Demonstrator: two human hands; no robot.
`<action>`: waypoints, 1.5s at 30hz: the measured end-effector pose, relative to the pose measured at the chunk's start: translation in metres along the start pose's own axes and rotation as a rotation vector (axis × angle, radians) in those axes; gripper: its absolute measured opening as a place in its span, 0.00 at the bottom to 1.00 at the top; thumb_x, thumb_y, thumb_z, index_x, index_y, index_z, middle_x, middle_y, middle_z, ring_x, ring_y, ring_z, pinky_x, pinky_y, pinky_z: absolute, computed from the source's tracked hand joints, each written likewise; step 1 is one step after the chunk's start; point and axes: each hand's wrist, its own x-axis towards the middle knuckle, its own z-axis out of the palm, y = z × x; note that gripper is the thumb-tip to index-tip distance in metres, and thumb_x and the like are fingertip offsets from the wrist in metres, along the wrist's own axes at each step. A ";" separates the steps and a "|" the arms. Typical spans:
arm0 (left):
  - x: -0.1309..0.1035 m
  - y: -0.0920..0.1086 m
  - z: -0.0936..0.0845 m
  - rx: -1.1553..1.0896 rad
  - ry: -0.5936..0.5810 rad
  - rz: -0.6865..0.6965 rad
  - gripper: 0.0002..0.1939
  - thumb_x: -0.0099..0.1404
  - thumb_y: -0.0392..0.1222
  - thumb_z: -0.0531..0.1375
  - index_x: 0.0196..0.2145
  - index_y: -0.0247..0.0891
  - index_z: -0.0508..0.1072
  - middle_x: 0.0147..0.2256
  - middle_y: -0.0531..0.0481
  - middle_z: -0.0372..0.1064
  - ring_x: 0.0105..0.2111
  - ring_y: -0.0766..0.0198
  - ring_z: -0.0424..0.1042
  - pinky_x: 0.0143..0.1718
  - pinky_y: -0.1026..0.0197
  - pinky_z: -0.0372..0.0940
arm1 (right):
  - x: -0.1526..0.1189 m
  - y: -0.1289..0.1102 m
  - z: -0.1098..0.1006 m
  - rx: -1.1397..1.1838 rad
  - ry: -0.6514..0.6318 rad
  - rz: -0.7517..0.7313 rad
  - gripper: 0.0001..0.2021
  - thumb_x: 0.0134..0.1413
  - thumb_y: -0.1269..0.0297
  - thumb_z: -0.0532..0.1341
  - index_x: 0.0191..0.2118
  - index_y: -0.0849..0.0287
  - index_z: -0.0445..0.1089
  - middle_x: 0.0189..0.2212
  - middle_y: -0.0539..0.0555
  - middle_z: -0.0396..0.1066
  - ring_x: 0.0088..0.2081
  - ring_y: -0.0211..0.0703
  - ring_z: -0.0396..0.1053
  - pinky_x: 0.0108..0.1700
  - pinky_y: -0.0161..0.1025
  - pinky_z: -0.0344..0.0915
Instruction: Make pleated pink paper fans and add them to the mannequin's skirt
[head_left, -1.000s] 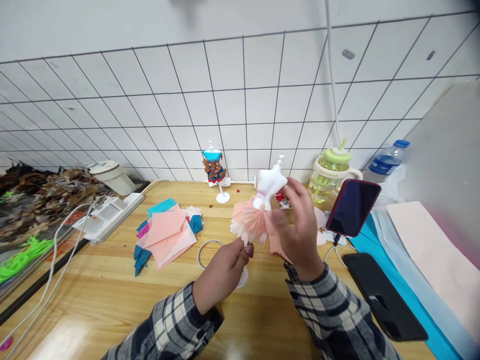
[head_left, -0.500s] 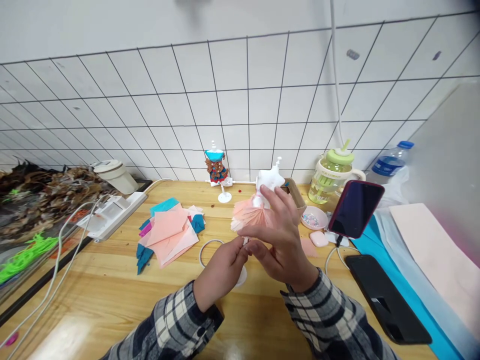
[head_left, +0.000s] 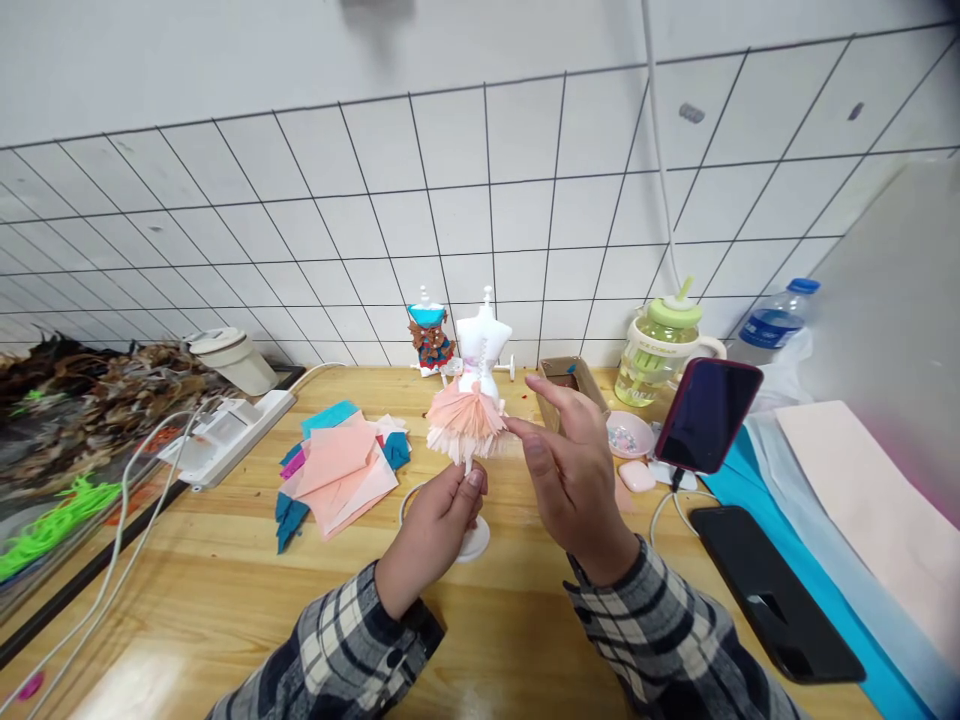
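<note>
A small white dress form [head_left: 484, 340] stands upright in front of me, with a ruffled peach and pale pink paper skirt [head_left: 466, 418] around its lower part. My left hand [head_left: 435, 525] is closed around its thin stand below the skirt. The round white base [head_left: 474, 541] shows just beneath that hand. To the right of the skirt is my right hand [head_left: 574, 465], fingers apart and holding nothing. Its index fingertip is at the skirt's right edge; whether it touches, I cannot tell. Behind stands another dress form [head_left: 431, 335] in blue, brown and red.
Peach, pink and blue paper pieces [head_left: 337, 465] lie to the left, near a white power strip [head_left: 229, 440]. On the right are a cardboard box [head_left: 551, 372], a bead dish [head_left: 630, 436], a green-lidded jug [head_left: 660, 350], a propped phone [head_left: 709, 415] and a flat black phone [head_left: 776, 595].
The dress form has gone from tilted to upright and shifted left. My right hand has moved away from the stand to the skirt's right side. My left hand keeps hold of the stand.
</note>
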 end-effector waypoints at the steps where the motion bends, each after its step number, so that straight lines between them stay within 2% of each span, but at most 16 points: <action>1: 0.000 0.001 0.000 -0.010 0.006 -0.001 0.19 0.69 0.56 0.46 0.29 0.39 0.59 0.20 0.58 0.53 0.21 0.69 0.54 0.24 0.66 0.55 | 0.000 -0.001 0.001 0.009 -0.006 -0.010 0.16 0.62 0.66 0.51 0.45 0.51 0.75 0.59 0.52 0.62 0.58 0.52 0.58 0.59 0.56 0.52; 6: -0.002 0.003 -0.002 -0.163 -0.014 0.020 0.18 0.70 0.55 0.48 0.29 0.39 0.59 0.20 0.58 0.52 0.21 0.69 0.54 0.27 0.65 0.58 | -0.001 -0.001 -0.002 0.063 0.009 -0.026 0.16 0.62 0.68 0.50 0.41 0.51 0.76 0.58 0.51 0.64 0.58 0.50 0.59 0.60 0.54 0.51; 11: -0.005 0.003 -0.004 -0.127 -0.032 0.099 0.18 0.71 0.53 0.47 0.28 0.38 0.59 0.21 0.56 0.56 0.22 0.69 0.57 0.28 0.64 0.56 | 0.001 -0.001 -0.008 0.080 0.096 -0.036 0.15 0.62 0.68 0.50 0.40 0.55 0.76 0.54 0.54 0.66 0.55 0.49 0.62 0.57 0.53 0.55; 14: -0.003 0.002 -0.005 -0.215 -0.039 0.101 0.15 0.71 0.52 0.47 0.34 0.38 0.62 0.22 0.56 0.60 0.21 0.69 0.57 0.27 0.64 0.56 | 0.002 0.000 -0.010 0.076 0.145 -0.014 0.15 0.62 0.68 0.51 0.40 0.56 0.75 0.50 0.56 0.68 0.52 0.49 0.64 0.55 0.52 0.57; 16: 0.000 0.001 -0.007 -0.187 0.022 0.095 0.14 0.70 0.51 0.49 0.38 0.38 0.65 0.25 0.54 0.65 0.24 0.67 0.62 0.30 0.63 0.59 | 0.003 0.001 -0.013 0.067 0.174 -0.005 0.14 0.62 0.68 0.52 0.41 0.56 0.75 0.48 0.56 0.68 0.51 0.48 0.65 0.53 0.51 0.58; 19: 0.010 -0.006 -0.010 0.041 0.187 0.116 0.14 0.66 0.49 0.54 0.38 0.36 0.71 0.37 0.47 0.71 0.39 0.61 0.68 0.42 0.60 0.61 | 0.004 0.002 -0.016 0.047 0.194 -0.012 0.12 0.61 0.68 0.52 0.41 0.56 0.74 0.48 0.56 0.68 0.50 0.48 0.65 0.52 0.50 0.58; 21: 0.020 -0.013 -0.013 0.122 0.223 0.107 0.14 0.65 0.49 0.55 0.37 0.35 0.74 0.38 0.46 0.72 0.40 0.58 0.69 0.43 0.59 0.62 | 0.002 0.002 -0.017 0.049 0.188 -0.008 0.12 0.61 0.69 0.52 0.40 0.56 0.74 0.48 0.56 0.68 0.50 0.48 0.64 0.52 0.50 0.58; 24: 0.035 -0.025 -0.013 0.231 0.197 0.143 0.14 0.65 0.47 0.54 0.36 0.34 0.75 0.35 0.47 0.74 0.35 0.60 0.70 0.38 0.61 0.63 | -0.011 0.003 -0.017 0.058 0.128 -0.008 0.12 0.61 0.70 0.53 0.41 0.55 0.74 0.48 0.56 0.67 0.51 0.48 0.64 0.52 0.50 0.58; 27: 0.050 -0.039 -0.009 0.364 0.181 0.151 0.16 0.66 0.46 0.53 0.28 0.34 0.74 0.27 0.49 0.73 0.28 0.62 0.69 0.29 0.63 0.61 | -0.041 0.009 -0.014 0.056 0.033 -0.032 0.11 0.59 0.71 0.54 0.42 0.55 0.73 0.47 0.56 0.67 0.49 0.48 0.65 0.51 0.49 0.59; 31: 0.067 -0.062 -0.001 0.401 0.180 0.179 0.15 0.65 0.43 0.54 0.27 0.34 0.74 0.25 0.48 0.71 0.28 0.61 0.69 0.30 0.62 0.60 | -0.093 0.028 -0.011 0.033 -0.044 -0.003 0.11 0.58 0.72 0.55 0.43 0.55 0.71 0.44 0.56 0.69 0.47 0.48 0.65 0.49 0.48 0.61; 34: 0.076 -0.077 0.004 0.423 0.165 0.198 0.12 0.64 0.39 0.54 0.27 0.35 0.75 0.26 0.47 0.72 0.29 0.60 0.70 0.32 0.62 0.61 | -0.119 0.044 -0.010 -0.032 -0.066 0.072 0.10 0.60 0.72 0.55 0.42 0.54 0.71 0.41 0.55 0.70 0.45 0.47 0.65 0.47 0.47 0.61; 37: 0.082 -0.087 0.007 0.442 0.173 0.206 0.12 0.65 0.40 0.54 0.30 0.35 0.76 0.28 0.46 0.73 0.31 0.59 0.71 0.34 0.60 0.62 | -0.125 0.056 -0.009 -0.062 -0.092 0.141 0.10 0.61 0.70 0.54 0.41 0.54 0.72 0.41 0.54 0.70 0.45 0.47 0.65 0.48 0.47 0.61; 45: 0.089 -0.096 0.008 0.507 0.183 0.174 0.14 0.67 0.44 0.52 0.35 0.36 0.76 0.31 0.46 0.74 0.33 0.59 0.71 0.33 0.61 0.62 | -0.119 0.070 -0.005 -0.052 -0.124 0.178 0.10 0.62 0.68 0.54 0.40 0.54 0.72 0.40 0.54 0.71 0.45 0.46 0.65 0.47 0.46 0.61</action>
